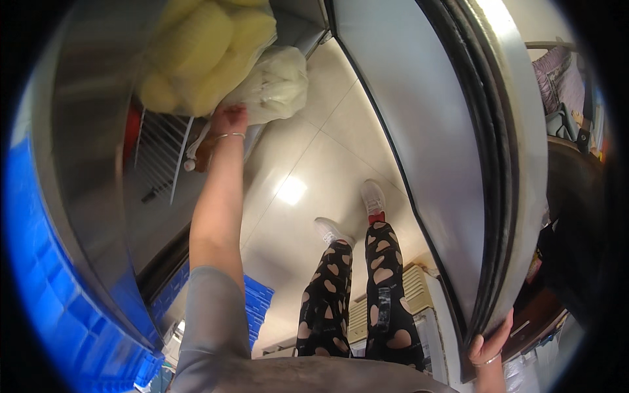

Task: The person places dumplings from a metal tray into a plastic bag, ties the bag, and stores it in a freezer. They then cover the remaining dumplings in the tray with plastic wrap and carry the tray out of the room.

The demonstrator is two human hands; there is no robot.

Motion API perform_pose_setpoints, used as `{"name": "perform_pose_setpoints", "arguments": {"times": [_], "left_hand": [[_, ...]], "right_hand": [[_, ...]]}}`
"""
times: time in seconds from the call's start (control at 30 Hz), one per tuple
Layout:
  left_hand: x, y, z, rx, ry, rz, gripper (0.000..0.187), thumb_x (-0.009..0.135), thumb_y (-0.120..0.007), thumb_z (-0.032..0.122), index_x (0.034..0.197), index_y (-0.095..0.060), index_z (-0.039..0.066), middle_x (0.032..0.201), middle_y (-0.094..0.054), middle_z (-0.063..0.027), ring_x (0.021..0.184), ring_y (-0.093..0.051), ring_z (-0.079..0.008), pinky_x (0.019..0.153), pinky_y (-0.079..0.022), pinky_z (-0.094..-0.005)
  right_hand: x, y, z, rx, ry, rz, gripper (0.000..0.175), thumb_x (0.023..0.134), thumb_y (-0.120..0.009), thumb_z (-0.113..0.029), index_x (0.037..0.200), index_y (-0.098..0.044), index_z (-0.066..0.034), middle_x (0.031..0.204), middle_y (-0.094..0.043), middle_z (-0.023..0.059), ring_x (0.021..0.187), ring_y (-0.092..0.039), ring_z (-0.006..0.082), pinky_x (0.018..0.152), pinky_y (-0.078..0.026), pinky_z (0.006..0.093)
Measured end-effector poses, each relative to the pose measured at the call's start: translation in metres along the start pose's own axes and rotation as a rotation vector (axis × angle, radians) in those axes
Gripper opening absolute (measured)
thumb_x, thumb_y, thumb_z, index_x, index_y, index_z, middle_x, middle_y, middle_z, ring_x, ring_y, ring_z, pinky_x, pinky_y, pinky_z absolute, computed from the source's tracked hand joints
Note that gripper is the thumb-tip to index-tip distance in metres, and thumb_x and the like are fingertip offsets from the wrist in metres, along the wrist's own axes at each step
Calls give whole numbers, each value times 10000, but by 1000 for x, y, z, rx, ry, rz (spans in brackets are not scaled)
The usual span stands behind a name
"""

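Observation:
A stainless steel refrigerator stands open, its door (417, 123) swung out on the right with a black rubber seal (496, 186). My right hand (494, 339) grips the door's edge low in the picture, thumb on the seal side. On the left, my left hand (231, 117) reaches into the cabinet and touches a translucent white plastic bag (280, 83); its fingers are partly hidden. Against that bag rests a larger clear bag (206, 54) of pale yellow pieces, blurred. Below them shows a white wire shelf (162, 152). Beside my wrist is a brown item (202, 152) with a whitish tied end.
My feet, in white shoes (372, 196), stand on the tiled floor (295, 162). Blue crates (54, 275) line the left side. A beige slatted panel (417, 290) is behind my legs. Beyond the door are a dark round-edged surface (572, 167) and a pink cloth item (560, 78).

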State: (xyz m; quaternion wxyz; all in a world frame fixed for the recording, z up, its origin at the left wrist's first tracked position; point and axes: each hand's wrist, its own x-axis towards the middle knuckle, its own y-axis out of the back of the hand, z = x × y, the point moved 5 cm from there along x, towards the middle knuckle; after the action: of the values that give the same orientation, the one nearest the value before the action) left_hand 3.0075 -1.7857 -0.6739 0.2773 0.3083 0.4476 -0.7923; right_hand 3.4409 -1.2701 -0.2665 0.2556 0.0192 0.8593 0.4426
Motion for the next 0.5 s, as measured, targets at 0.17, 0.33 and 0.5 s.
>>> {"name": "perform_pose_setpoints", "arguments": {"times": [0.17, 0.33, 0.5], "left_hand": [[43, -28, 21, -29, -41, -277, 193, 894, -555, 219, 945, -646, 56, 960, -670, -122, 870, -623, -291, 773, -497, -438], [65, -75, 26, -61, -52, -391, 201, 897, -551, 218, 976, -642, 57, 989, -667, -126, 899, -621, -295, 794, -496, -445], [77, -99, 29, -62, -67, -352, 212, 901, -546, 216, 1007, -637, 57, 1018, -663, -129, 927, -619, -299, 815, -494, -452]], "right_hand": [[-37, 2, 22, -130, 45, -111, 924, 881, -447, -544, 1398, -117, 147, 1390, -295, 274, 1298, -327, 336, 1082, -228, 404], [-57, 12, 35, -154, 32, -48, 912, 881, -438, -526, 1399, -96, 142, 1389, -285, 270, 1283, -338, 328, 1072, -242, 404], [-36, 8, 15, -22, -50, 1, 894, 848, -513, -584, 1355, -268, 110, 1282, -441, 257, 1169, -460, 331, 1001, -345, 432]]}}
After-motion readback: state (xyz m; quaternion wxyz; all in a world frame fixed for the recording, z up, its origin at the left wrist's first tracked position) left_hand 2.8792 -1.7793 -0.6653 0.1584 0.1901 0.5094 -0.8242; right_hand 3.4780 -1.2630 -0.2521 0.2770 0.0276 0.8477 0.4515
